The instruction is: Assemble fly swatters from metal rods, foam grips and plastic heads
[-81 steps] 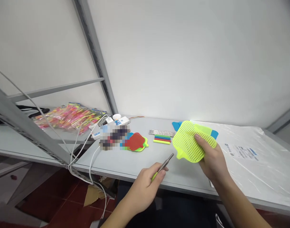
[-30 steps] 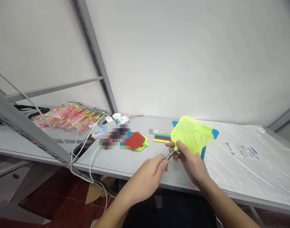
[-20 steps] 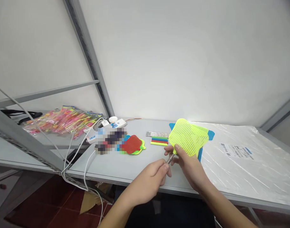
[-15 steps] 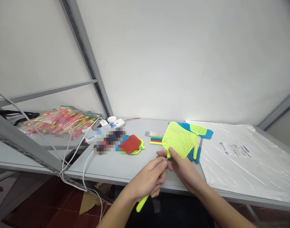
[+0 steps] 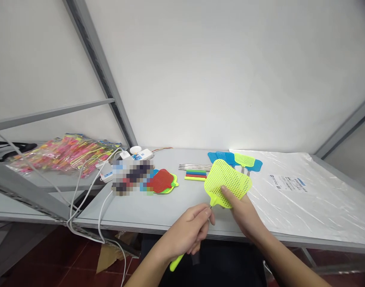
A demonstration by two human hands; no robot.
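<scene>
A yellow-green fly swatter (image 5: 221,177) is held between my two hands, over the front of the table. My left hand (image 5: 190,229) wraps round its thin metal rod close to the head, and the yellow-green grip sticks out below that fist. With the thumb on top of the perforated head, my right hand (image 5: 239,209) pinches it at the lower right edge; its other fingers are hidden behind. Just beyond lie metal rods (image 5: 194,167) and coloured grip tubes (image 5: 196,174). Farther right rest blue swatters (image 5: 221,156) and another yellow-green swatter (image 5: 244,160).
Loose red swatter heads (image 5: 161,181) lie left of centre. Beside them are power strips (image 5: 143,154) with white cables (image 5: 101,215). A white plastic-wrapped package (image 5: 304,207) covers the right side. Bagged colourful items (image 5: 65,153) lie on the left shelf, behind a metal post (image 5: 104,71).
My right hand has moved from the neck of the swatter up onto its head, thumb now on the mesh. My left hand stays on the rod. The view has shifted slightly.
</scene>
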